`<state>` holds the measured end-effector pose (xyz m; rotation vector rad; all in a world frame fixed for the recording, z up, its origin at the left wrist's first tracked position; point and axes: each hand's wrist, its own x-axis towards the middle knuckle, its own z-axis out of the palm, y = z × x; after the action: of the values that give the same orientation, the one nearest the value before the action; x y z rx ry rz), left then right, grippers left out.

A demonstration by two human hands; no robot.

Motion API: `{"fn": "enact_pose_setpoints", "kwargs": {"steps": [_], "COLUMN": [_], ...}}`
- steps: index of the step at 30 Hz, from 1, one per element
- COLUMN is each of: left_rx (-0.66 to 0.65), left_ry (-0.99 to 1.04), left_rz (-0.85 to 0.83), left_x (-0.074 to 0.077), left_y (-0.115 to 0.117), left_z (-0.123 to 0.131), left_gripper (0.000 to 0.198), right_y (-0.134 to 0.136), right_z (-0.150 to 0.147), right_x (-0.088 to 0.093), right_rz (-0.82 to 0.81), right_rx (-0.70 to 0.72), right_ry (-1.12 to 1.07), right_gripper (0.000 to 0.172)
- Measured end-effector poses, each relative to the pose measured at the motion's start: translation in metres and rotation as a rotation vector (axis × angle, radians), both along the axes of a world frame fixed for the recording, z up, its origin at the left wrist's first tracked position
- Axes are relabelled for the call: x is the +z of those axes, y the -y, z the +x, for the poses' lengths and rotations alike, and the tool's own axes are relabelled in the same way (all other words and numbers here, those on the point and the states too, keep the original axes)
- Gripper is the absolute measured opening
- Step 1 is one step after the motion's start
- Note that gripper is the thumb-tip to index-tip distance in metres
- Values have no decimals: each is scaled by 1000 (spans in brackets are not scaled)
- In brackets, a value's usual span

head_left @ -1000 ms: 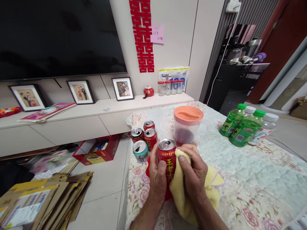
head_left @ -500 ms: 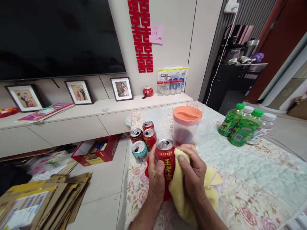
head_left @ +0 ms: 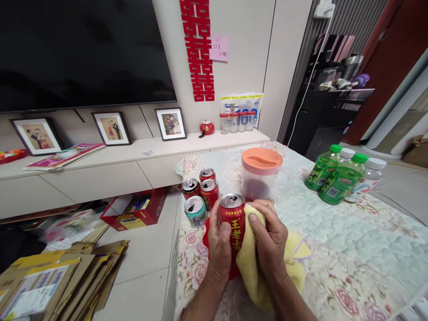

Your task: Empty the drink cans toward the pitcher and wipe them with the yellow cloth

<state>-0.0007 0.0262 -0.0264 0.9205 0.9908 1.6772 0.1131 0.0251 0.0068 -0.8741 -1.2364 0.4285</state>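
Note:
My left hand (head_left: 219,247) is wrapped round an opened red can (head_left: 233,219) with yellow characters, holding it upright over the near left part of the table. My right hand (head_left: 269,240) presses a yellow cloth (head_left: 254,267) against the can's right side, fingers closed on the cloth. The cloth hangs down and trails onto the flowered tablecloth (head_left: 334,249). Just behind the held can stand three more opened red cans (head_left: 209,189) and a teal can (head_left: 195,211).
A clear pitcher with an orange lid (head_left: 260,174) stands behind my hands. Green bottles (head_left: 337,180) lie at the table's right side. Flattened cardboard (head_left: 53,281) and a red box (head_left: 137,209) are on the floor at left, below a low cabinet with framed photos.
Almost nothing: my hands keep the can and cloth in the same place, with only a slight shift of the view.

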Motion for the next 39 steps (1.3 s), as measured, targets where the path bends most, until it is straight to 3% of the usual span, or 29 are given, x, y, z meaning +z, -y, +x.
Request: {"fn": "enact_pose_setpoints", "kwargs": {"steps": [7, 14, 19, 25, 28, 31, 34, 39], "left_rx": [-22, 83, 85, 50, 27, -76, -123, -52], "left_ry": [-9, -249, -317, -360, -323, -195, -163, -241], "left_rz": [-25, 66, 85, 11, -21, -49, -46, -25], "left_x": [2, 0, 4, 10, 11, 11, 11, 11], "left_y": [2, 2, 0, 0, 2, 5, 7, 7], "left_z": [2, 3, 4, 2, 3, 5, 5, 5], "left_gripper": [85, 80, 77, 82, 76, 74, 72, 83], "right_y": [-4, -4, -4, -11, -14, -15, -14, -9], "right_z": [-3, -1, -3, 0, 1, 1, 1, 1], "right_x": [-2, -3, -2, -4, -9, -10, -8, -1], "right_rz": [11, 87, 128, -68, -174, -228, -190, -40], "right_rx": [-71, -77, -49, -70, -86, -106, -117, -129], "right_ry": [26, 106, 108, -8, -89, -137, -123, -27], "right_gripper": [18, 25, 25, 12, 19, 26, 22, 8]}}
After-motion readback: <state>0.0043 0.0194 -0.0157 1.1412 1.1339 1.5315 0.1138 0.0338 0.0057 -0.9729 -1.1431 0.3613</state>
